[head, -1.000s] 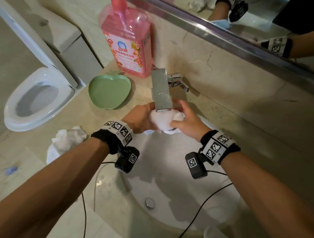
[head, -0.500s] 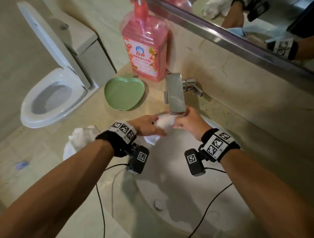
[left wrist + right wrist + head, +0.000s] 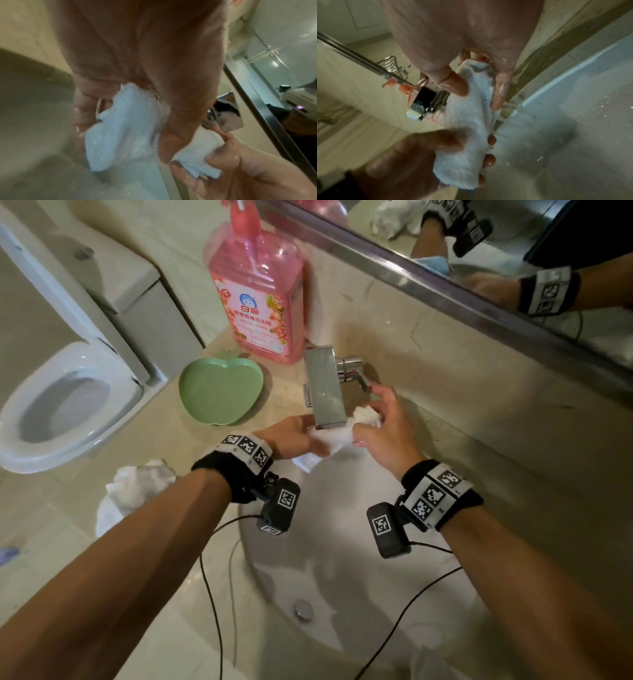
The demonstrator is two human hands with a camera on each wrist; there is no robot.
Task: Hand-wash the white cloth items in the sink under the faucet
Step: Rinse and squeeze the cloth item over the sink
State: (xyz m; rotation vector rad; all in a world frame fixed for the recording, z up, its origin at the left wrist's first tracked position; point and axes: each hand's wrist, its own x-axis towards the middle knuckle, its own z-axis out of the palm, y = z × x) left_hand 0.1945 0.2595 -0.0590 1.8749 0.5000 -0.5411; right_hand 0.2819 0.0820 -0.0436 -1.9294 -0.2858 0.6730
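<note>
Both hands on one white cloth (image 3: pixel 337 436), held just under the flat chrome spout of the faucet (image 3: pixel 325 392), over the back part of the sink (image 3: pixel 342 559). Left hand (image 3: pixel 294 436) gripping the cloth's left end: fingers (image 3: pixel 490 161) curled beneath it, thumb laid across the top, the loose corner hanging down toward the basin. Right hand (image 3: pixel 387 426) pinching the other end, bunched between thumb (image 3: pixel 457 86) and a wet forefinger, remaining fingers partly spread and reaching toward the faucet's handle, contact with the handle impossible to tell. Cloth wet and stretched a little between the two grips, seen in the left wrist view (image 3: pixel 123 128) spilling out of the palm. Water drops scattered on the basin wall; flow from the spout too blurred to make out.

Behind the faucet, a pink detergent bottle (image 3: pixel 258 299) standing on the counter against the wall. Just beside it, nearer the counter edge, a green apple-shaped dish (image 3: pixel 219 390). Further left on the counter (image 3: pixel 102 481), another crumpled white cloth (image 3: pixel 137 484), well apart from the sink. Metal drain plug (image 3: pixel 303 609) low in the basin. White toilet (image 3: pixel 68 402) to the left, lid up. Mirror (image 3: pixel 513 244) above the wall, reflecting both wrists.
</note>
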